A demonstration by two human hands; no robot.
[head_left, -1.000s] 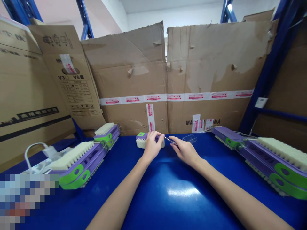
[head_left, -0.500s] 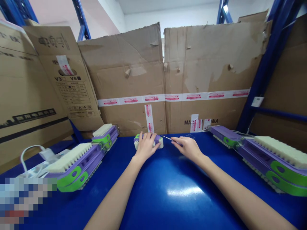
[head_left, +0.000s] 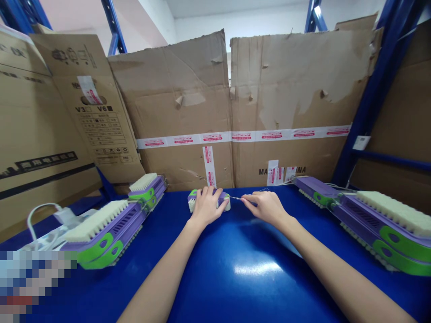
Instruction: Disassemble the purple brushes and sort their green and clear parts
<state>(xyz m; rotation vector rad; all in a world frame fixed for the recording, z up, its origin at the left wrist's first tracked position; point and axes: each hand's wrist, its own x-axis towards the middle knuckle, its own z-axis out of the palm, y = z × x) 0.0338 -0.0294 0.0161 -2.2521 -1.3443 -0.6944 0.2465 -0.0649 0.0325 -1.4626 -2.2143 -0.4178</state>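
Two hands meet at the far middle of the blue table [head_left: 235, 260], just in front of the cardboard boxes [head_left: 269, 98]. Your left hand [head_left: 206, 206] lies over a small purple-and-green brush [head_left: 191, 202], its grip curled down across the top so that only the brush's two ends show. Your right hand [head_left: 267, 207] is just beside it, the grip pressed together on a thin metal tool [head_left: 236, 198], thumb and forefinger pinching it. The tool lies nearly level and its tip touches the brush's right end. One row of larger purple-and-green brushes [head_left: 111, 222] runs along the table's left side and a second row [head_left: 377, 213] along the right, both well apart from your hands. Beyond the left row lies a white charger cable [head_left: 62, 215].
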